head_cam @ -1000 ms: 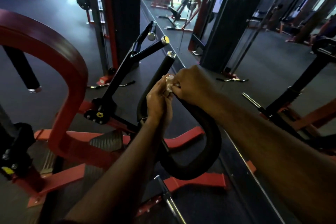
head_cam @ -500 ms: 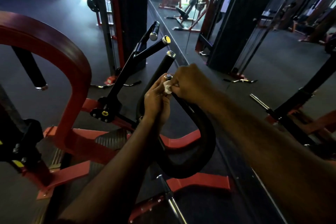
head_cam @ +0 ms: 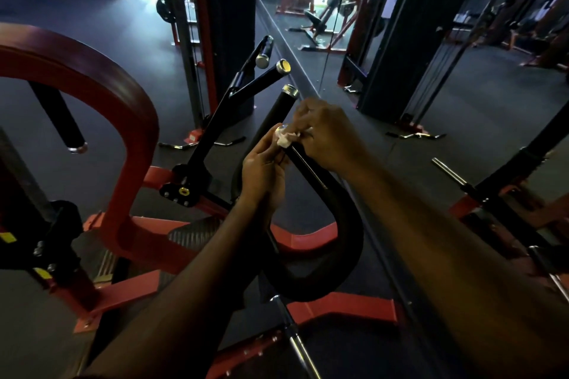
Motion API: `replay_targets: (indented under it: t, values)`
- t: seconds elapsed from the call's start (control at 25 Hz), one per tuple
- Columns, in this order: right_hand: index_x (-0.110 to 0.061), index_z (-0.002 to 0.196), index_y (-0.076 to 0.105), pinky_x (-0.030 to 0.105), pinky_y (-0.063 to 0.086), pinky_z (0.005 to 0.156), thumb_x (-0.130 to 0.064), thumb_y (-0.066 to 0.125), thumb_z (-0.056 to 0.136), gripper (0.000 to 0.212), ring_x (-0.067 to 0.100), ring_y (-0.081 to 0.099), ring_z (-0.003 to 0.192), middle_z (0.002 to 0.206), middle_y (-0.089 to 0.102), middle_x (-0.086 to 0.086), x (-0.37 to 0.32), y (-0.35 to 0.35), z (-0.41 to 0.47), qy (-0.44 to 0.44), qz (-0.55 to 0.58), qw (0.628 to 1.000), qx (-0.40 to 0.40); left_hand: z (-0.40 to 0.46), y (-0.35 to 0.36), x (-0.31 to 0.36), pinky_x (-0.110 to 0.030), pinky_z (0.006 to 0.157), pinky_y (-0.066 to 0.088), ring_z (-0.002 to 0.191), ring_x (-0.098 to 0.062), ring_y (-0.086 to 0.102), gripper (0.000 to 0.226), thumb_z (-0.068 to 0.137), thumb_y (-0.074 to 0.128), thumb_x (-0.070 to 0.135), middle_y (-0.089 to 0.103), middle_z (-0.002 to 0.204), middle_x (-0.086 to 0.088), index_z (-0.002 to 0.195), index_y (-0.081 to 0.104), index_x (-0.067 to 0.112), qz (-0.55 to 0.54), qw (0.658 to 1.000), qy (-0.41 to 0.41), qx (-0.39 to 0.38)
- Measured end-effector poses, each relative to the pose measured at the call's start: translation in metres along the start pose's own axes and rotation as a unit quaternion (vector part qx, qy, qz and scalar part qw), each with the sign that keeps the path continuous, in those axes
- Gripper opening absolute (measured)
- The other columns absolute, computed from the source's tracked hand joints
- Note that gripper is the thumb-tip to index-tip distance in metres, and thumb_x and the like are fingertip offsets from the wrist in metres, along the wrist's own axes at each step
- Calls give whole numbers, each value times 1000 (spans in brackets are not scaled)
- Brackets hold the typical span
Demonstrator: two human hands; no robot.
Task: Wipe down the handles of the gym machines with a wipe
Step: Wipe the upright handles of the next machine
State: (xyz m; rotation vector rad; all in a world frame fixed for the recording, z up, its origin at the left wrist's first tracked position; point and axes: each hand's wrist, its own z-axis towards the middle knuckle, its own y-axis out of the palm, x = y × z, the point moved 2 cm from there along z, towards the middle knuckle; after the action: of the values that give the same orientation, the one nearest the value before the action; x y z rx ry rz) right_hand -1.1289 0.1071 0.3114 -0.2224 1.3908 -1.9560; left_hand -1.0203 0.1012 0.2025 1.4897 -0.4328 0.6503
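the small white wipe point(head_cam: 284, 139) sits bunched at the tip of the black handle point(head_cam: 311, 174), pinched between the right hand point(head_cam: 331, 135) and the left hand point(head_cam: 264, 171) (both curled round it), and so loosely wadded it could slip to the floor point(head_cam: 508, 95).

White wipe point(head_cam: 284, 139), crumpled into a small wad, pressed against the upper end of the near arm of a black U-shaped handle point(head_cam: 345, 224), just below that arm's silver end cap. The handle's padded loop curves low and toward the viewer; its two arms rise up and away, the far arm ending in a silver cap point(head_cam: 290, 90).
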Motion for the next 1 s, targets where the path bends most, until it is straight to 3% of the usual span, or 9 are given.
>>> replay_targets:
  t: [0.16,0.28,0.48,0.64,0.72,0.84,0.92,1.0]
  values:
    - [-11,87,75,29,52,65,-6,73,82,8,17,60,75,90,63,3,-2,-12,-71,-11,1,1000,3,4,-6,-2,-31,90,54,109,-24,64,25,100,49,7,68,116,-12,118,66,8,-10,1000,-2,-6]
    - [-17,93,77,34,56,70,-10,74,83,13,15,63,77,93,68,1,4,-16,-66,-4,-15,1000,-16,5,-8,-5,-35,96,51,115,-27,61,27,101,48,8,67,120,-14,121,65,7,-4,1000,5,-6]
    - [-15,102,74,36,56,80,-13,68,89,15,14,63,85,101,67,4,-1,-6,-13,14,-27,998,-62,-8,-1,-9,-39,99,47,119,-34,54,45,99,52,12,55,133,-21,143,46,4,-9,999,-5,-42]
    - [-17,92,78,23,50,66,-12,75,82,12,10,59,73,88,65,-1,-1,-36,-84,-14,12,997,-72,-42,-4,-11,-30,79,53,88,-16,61,67,89,61,7,62,108,-7,150,38,21,-4,995,-65,-70]
    - [-18,91,78,19,47,64,-14,76,80,11,9,58,72,86,65,-2,1,-40,-93,-3,40,997,-66,-56,0,-12,-30,78,55,91,-18,63,65,89,58,4,62,115,-10,149,39,21,-7,995,-84,-62]
    - [-15,92,77,10,38,64,-12,75,82,10,11,59,73,89,66,2,1,-20,-53,1,-5,1000,-20,-71,18,-13,-34,90,48,111,-30,55,53,90,52,8,55,135,-23,142,47,10,8,995,-100,-13]
    - [-13,97,76,7,38,68,-12,73,85,12,12,64,81,98,68,4,-4,-11,-35,13,-3,1000,-22,-80,25,-16,-31,86,52,103,-22,64,39,100,41,11,63,128,-16,137,53,9,31,994,-102,6]
    - [-14,98,76,13,46,72,-12,72,85,14,12,64,83,99,68,3,0,-16,-47,11,9,999,-35,-88,27,-20,-27,79,54,89,-16,66,32,103,39,18,68,109,-9,128,57,8,35,993,-109,8]
